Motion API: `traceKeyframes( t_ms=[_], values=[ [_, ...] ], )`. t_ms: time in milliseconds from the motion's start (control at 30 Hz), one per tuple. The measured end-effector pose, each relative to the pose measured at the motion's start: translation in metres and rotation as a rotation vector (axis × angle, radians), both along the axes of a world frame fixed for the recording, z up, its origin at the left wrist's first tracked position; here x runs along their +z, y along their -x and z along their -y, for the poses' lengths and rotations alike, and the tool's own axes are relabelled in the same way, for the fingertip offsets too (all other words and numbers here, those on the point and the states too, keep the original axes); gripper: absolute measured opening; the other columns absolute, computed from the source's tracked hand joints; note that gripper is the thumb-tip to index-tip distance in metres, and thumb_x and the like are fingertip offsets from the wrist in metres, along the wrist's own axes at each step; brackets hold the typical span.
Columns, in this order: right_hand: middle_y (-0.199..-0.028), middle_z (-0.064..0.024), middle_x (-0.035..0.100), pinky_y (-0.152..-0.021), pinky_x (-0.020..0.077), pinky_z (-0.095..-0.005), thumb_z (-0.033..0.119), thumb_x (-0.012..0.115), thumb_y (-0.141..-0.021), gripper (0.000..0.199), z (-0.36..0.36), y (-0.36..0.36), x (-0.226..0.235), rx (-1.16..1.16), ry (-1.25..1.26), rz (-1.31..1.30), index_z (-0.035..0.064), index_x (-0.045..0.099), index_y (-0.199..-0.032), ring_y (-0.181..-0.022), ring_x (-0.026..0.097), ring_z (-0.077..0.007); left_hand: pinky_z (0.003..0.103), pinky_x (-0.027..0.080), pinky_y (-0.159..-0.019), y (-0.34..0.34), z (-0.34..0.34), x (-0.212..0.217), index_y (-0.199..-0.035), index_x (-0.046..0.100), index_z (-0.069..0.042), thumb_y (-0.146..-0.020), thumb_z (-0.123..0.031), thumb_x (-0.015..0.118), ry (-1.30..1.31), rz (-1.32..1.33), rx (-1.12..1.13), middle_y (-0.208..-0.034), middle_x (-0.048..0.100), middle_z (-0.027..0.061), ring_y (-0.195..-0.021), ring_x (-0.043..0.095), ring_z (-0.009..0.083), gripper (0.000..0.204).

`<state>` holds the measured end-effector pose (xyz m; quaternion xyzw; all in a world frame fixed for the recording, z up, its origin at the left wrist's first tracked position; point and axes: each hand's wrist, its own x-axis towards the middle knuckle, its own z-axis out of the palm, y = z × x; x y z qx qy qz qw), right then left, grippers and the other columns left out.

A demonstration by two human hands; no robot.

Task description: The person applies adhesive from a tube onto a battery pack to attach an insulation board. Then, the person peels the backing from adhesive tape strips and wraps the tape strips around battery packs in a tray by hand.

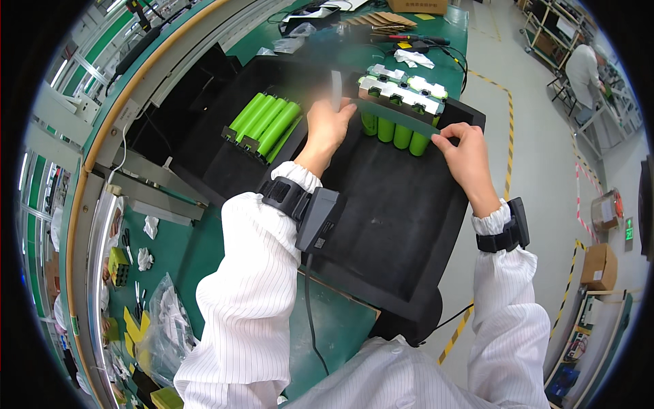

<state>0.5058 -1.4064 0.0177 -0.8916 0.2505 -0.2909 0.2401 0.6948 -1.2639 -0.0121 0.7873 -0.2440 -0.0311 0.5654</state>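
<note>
Left hand: your left hand (329,126) is pressed against the near face of the battery pack, fingers closed on one end of a thin dark strip (398,116) whose free end stands up blurred above the knuckles.
Right hand: your right hand (464,153) pinches the other end of that strip between thumb and forefinger, off the pack's right corner.
Strip: stretched between both hands along the pack's front edge, just under the metal plates; held taut this way it probably lies flat and straight against the cells.
Battery pack: the battery pack (402,102) is a block of green round cells topped with silver metal plates, standing at the far edge of the black foam mat (381,204), touching your left hand.
Second cell group: a loose row of green cells (266,126) lies on its side at the mat's far left, well apart from both hands, so it does not crowd the work.
Mat: it probably cushions the cells and keeps them off the green tabletop (204,252).
Wrist bands: black bands on both wrists; the left one's cable trails down over the mat toward you and could snag.
Surroundings: plastic bags, yellow and white scraps at lower left; hand tools and cardboard behind the pack; another person at a rack far right.
</note>
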Motion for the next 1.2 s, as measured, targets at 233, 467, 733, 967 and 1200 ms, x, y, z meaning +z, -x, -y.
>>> traceKeyframes(
  t_ms=[233, 467, 733, 967, 1200],
  values=[
    [-0.077, -0.0074, 0.057, -0.071, 0.0388, -0.0349, 0.014, 0.062, -0.069, 0.012, 0.003, -0.004, -0.001, 0.019, -0.001, 0.026, 0.0033, 0.061, -0.072, -0.080, 0.048, -0.0255, 0.031, 0.044, -0.068, 0.002, 0.002, -0.006, -0.087, 0.061, 0.002, -0.072, -0.014, 0.061, 0.001, -0.029, -0.002, -0.079, 0.062, 0.0136, -0.074, 0.059, 0.0224, 0.021],
    [-0.074, -0.0080, 0.055, -0.069, 0.0391, -0.0344, 0.013, 0.061, -0.071, 0.012, 0.005, -0.007, 0.003, 0.054, 0.011, 0.124, 0.0013, 0.059, -0.074, -0.077, 0.048, -0.0249, 0.028, 0.042, -0.060, 0.006, 0.009, 0.002, -0.086, 0.060, 0.002, -0.075, -0.010, 0.057, 0.222, -0.013, 0.003, -0.072, 0.060, 0.0079, -0.063, 0.054, 0.0155, 0.017],
    [-0.082, -0.0099, 0.058, -0.069, 0.0412, -0.0329, 0.012, 0.060, -0.072, 0.013, 0.004, -0.006, -0.002, 0.074, -0.058, 0.176, -0.0005, 0.057, -0.076, -0.078, 0.052, -0.0250, 0.023, 0.037, -0.045, 0.010, 0.007, 0.001, -0.088, 0.059, 0.002, -0.077, -0.010, 0.057, 0.327, -0.100, -0.057, -0.065, 0.056, 0.0042, -0.048, 0.046, 0.0084, 0.017],
    [-0.068, -0.0109, 0.057, -0.052, 0.0395, -0.0280, 0.009, 0.057, -0.075, 0.011, -0.001, -0.006, 0.003, 0.093, -0.219, 0.178, -0.0013, 0.054, -0.079, -0.052, 0.048, -0.0186, 0.020, 0.034, -0.043, 0.010, 0.007, 0.001, -0.089, 0.058, 0.002, -0.078, -0.012, 0.057, 0.339, -0.105, -0.054, -0.060, 0.052, 0.0015, -0.046, 0.044, 0.0068, 0.017],
    [-0.058, -0.0120, 0.050, -0.050, 0.0383, -0.0284, 0.008, 0.055, -0.076, 0.010, -0.002, -0.005, 0.004, 0.122, -0.210, 0.166, -0.0006, 0.051, -0.078, -0.049, 0.046, -0.0193, 0.022, 0.036, -0.042, 0.011, 0.004, 0.004, -0.090, 0.056, 0.005, -0.079, -0.015, 0.056, 0.412, -0.226, -0.134, -0.068, 0.056, 0.0064, -0.045, 0.046, 0.0096, 0.023]
  ],
)
